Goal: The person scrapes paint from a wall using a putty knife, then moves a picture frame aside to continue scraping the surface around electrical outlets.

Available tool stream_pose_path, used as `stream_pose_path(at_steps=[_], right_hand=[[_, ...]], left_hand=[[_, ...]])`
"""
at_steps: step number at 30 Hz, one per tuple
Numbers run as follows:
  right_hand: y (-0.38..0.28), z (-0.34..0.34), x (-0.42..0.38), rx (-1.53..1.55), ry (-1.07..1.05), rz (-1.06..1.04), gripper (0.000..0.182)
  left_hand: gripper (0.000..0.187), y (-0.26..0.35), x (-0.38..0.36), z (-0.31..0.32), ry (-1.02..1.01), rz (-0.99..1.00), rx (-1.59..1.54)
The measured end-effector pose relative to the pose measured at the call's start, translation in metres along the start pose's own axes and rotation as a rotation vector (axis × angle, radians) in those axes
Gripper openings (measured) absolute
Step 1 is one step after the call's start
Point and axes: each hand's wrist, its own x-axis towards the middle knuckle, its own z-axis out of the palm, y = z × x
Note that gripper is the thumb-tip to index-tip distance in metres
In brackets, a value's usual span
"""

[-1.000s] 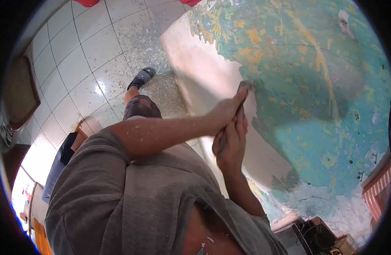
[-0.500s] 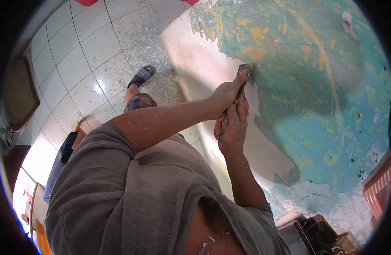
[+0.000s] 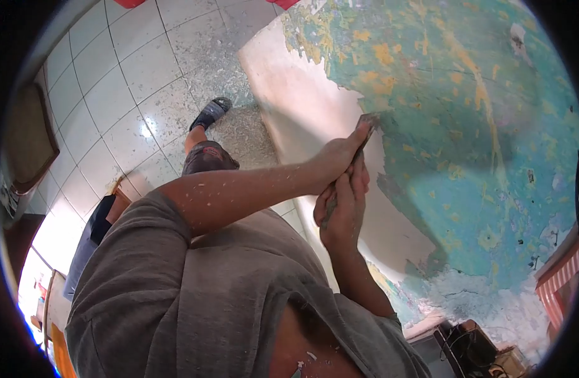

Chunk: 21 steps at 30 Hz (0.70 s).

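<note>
A flat metal paint scraper (image 3: 368, 119) rests with its blade against the wall (image 3: 447, 157), at the border between turquoise paint and a pale bare strip. My left hand (image 3: 337, 162) is closed on the scraper, its thumb stretched along the blade end. Just below it, my right hand (image 3: 343, 214) wraps the lower part of the handle, and its fingers touch the left hand. Much of the handle is hidden by both hands. Paint flakes cling to my left forearm.
Flakes and dust litter the tiled floor (image 3: 141, 69) around a sandalled foot (image 3: 212, 112). A dark box with cables (image 3: 472, 343) stands at the lower right, near a striped reddish item (image 3: 563, 283). A brown-topped piece of furniture (image 3: 31, 138) is at the left.
Both hands and the scraper have shifted slightly, the blade sliding down the picture along the paint border toward my body. My left forearm has lowered a little.
</note>
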Motion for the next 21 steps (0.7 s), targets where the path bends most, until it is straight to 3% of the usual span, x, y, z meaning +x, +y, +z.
stream_pose_path(at_steps=[1, 6, 9, 11, 12, 14, 16, 18, 19, 21], right_hand=[[-0.004, -0.003, 0.020, -0.037, -0.042, -0.053, 0.058], [0.021, -0.005, 0.025, 0.114, -0.045, 0.084, 0.056], [0.015, -0.013, 0.012, 0.053, -0.037, -0.094, 0.054], [-0.002, -0.008, 0.027, -0.501, -0.023, -0.390, 0.055], [0.004, -0.008, 0.029, -0.499, -0.012, -0.379, 0.055], [0.017, -0.003, 0.040, 0.061, -0.070, 0.019, 0.056], [0.017, -0.002, 0.032, 0.099, -0.090, 0.010, 0.055], [0.029, -0.009, 0.014, 0.055, -0.004, -0.119, 0.057], [0.039, -0.007, 0.018, 0.149, 0.065, -0.074, 0.056], [0.014, -0.009, 0.040, 0.089, -0.034, -0.045, 0.052]], left_hand=[[0.080, 0.008, 0.013, 0.001, 0.112, 0.067, 0.019], [0.081, 0.010, 0.013, -0.011, 0.076, 0.010, -0.035], [0.085, -0.008, 0.001, 0.005, 0.015, 0.065, 0.040], [0.086, 0.010, 0.026, -0.007, 0.065, 0.000, -0.011], [0.087, 0.012, 0.034, -0.009, 0.109, -0.071, -0.060], [0.088, 0.016, 0.030, -0.013, 0.154, -0.042, -0.022], [0.074, 0.012, 0.017, -0.010, 0.107, 0.009, -0.042], [0.076, 0.005, 0.008, -0.004, 0.069, 0.040, 0.008], [0.083, 0.002, 0.012, -0.002, 0.074, 0.065, 0.061], [0.092, 0.008, 0.027, -0.007, 0.149, 0.059, 0.047]])
